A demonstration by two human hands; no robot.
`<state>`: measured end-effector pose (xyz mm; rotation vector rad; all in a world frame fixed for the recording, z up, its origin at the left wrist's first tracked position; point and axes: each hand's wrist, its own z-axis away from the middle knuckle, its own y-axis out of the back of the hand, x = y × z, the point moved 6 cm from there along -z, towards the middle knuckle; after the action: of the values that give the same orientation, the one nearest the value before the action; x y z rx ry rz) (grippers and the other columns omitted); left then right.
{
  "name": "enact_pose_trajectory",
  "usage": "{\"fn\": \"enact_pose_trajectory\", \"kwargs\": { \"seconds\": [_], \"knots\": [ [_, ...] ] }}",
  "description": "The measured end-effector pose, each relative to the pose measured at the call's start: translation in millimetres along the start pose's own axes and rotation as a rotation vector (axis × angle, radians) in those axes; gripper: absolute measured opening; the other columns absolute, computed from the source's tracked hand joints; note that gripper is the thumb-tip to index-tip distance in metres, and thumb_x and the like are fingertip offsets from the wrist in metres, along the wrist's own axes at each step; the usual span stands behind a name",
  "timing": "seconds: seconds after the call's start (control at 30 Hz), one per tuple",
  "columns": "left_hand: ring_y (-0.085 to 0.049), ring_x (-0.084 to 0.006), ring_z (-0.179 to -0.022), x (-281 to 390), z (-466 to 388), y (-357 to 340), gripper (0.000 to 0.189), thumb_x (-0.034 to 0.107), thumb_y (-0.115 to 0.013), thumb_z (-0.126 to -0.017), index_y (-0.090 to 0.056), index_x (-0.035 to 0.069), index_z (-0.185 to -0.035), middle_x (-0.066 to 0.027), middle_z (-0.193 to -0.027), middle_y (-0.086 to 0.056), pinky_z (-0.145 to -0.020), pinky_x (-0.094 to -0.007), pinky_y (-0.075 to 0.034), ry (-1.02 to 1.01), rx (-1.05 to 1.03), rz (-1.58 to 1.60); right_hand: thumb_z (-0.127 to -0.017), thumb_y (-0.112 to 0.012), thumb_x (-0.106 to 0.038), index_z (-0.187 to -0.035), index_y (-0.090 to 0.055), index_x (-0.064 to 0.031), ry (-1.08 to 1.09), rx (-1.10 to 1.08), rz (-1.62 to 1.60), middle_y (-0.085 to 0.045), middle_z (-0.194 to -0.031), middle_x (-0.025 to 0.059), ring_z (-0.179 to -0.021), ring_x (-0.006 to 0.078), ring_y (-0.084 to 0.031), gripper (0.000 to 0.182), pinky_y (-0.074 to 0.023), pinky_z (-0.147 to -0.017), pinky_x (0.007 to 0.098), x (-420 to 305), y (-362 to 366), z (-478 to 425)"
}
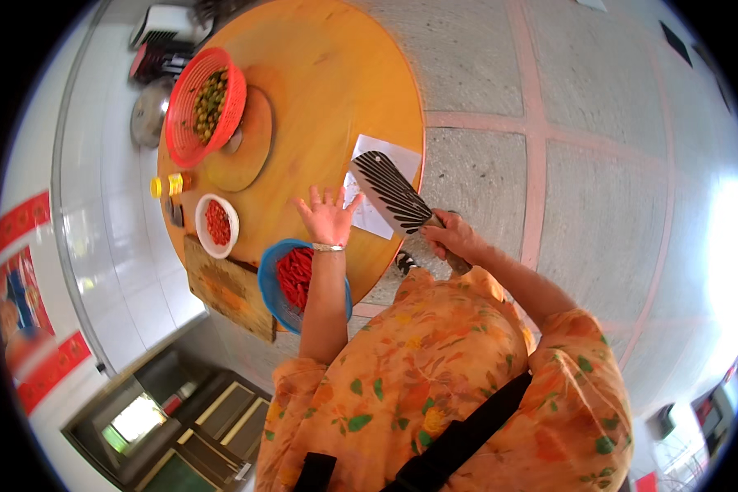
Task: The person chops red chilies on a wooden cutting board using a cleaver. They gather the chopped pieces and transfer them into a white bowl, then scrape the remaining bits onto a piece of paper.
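My right hand (452, 237) grips the wooden handle of a cleaver (390, 190), its broad blade marked with black rays and tilted over a white sheet of paper (371, 218) at the table's edge. Palm up and fingers spread, my left hand (330, 218) holds nothing above the tabletop, a metal bracelet (329, 247) at its wrist. Under my left forearm sits a blue basin (272, 295) with whole red chili peppers (293, 277), partly hidden by the arm. Left of it stands a white bowl (234, 215) of chopped red chili (217, 222).
A round wooden table (320, 80) bears a worn cutting board (227, 292) overhanging its edge. Farther back, a red plastic basket (178, 117) of small green fruit or vegetables (211, 104) rests partly over a round board (258, 141). A yellow-capped jar (175, 184) stands nearby.
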<state>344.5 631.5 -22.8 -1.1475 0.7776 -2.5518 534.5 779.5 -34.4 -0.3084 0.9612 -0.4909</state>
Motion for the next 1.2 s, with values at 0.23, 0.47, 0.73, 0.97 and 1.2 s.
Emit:
{"fn": "enact_pose_trajectory", "kwargs": {
  "seconds": [0.23, 0.47, 0.73, 0.97, 1.2],
  "knots": [
    [-0.007, -0.0342, -0.136, 0, 8, -15, 0.086, 0.071, -0.031, -0.081, 0.007, 0.025, -0.143, -0.0002, -0.149, 0.015, -0.098, -0.0605, -0.027, -0.277, -0.117, -0.597, -0.085, -0.057, -0.018, -0.08, -0.048, -0.0049, -0.132, -0.114, -0.378, -0.047, -0.058, 0.0012, -0.045, 0.0092, -0.044, 0.017, -0.0397, -0.041, 0.0245, -10, -28, 12],
    [-0.012, -0.0329, -0.136, 3, 17, -30, 0.086, 0.073, -0.029, -0.081, 0.001, 0.024, -0.144, -0.0058, -0.15, 0.005, -0.103, -0.0559, -0.019, -0.391, -0.196, -0.762, -0.083, -0.057, -0.016, -0.084, -0.05, -0.0045, -0.098, 0.055, -0.157, -0.049, -0.061, 0.0004, -0.046, 0.0078, -0.046, 0.014, -0.0394, -0.041, 0.0243, -2, -9, -5],
    [-0.023, -0.0371, -0.131, 8, 4, 8, 0.083, 0.073, -0.031, -0.079, -0.029, 0.015, -0.137, -0.0242, -0.14, -0.026, -0.102, -0.058, -0.021, 0.211, -0.31, 0.133, -0.084, -0.059, -0.021, -0.099, -0.053, -0.0016, 0.128, 0.025, 0.131, -0.05, -0.062, 0.0015, -0.049, 0.0093, -0.046, 0.025, -0.0396, -0.046, 0.0258, -32, -14, 3],
    [-0.015, -0.0444, -0.131, 6, 22, -13, 0.089, 0.072, -0.023, -0.08, -0.034, 0.0, -0.13, -0.0267, -0.142, -0.019, -0.103, -0.0625, -0.011, 0.347, -0.292, 0.23, -0.082, -0.061, -0.024, -0.105, -0.055, -0.0039, 0.294, -0.066, 0.523, -0.056, -0.067, 0.0101, -0.06, 0.0182, -0.053, 0.03, -0.0443, -0.059, 0.0336, -35, -14, -2],
    [-0.011, -0.0471, -0.13, 0, 23, 9, 0.096, 0.074, -0.021, -0.079, -0.042, -0.011, -0.118, -0.0284, -0.142, -0.015, -0.103, -0.064, -0.006, 0.331, -0.232, 0.265, -0.082, -0.061, -0.025, -0.104, -0.055, -0.0041, 0.265, 0.081, 0.579, -0.056, -0.068, 0.0107, -0.061, 0.0193, -0.053, 0.03, -0.0439, -0.06, 0.0335, -13, 17, -16]
  ]
}}
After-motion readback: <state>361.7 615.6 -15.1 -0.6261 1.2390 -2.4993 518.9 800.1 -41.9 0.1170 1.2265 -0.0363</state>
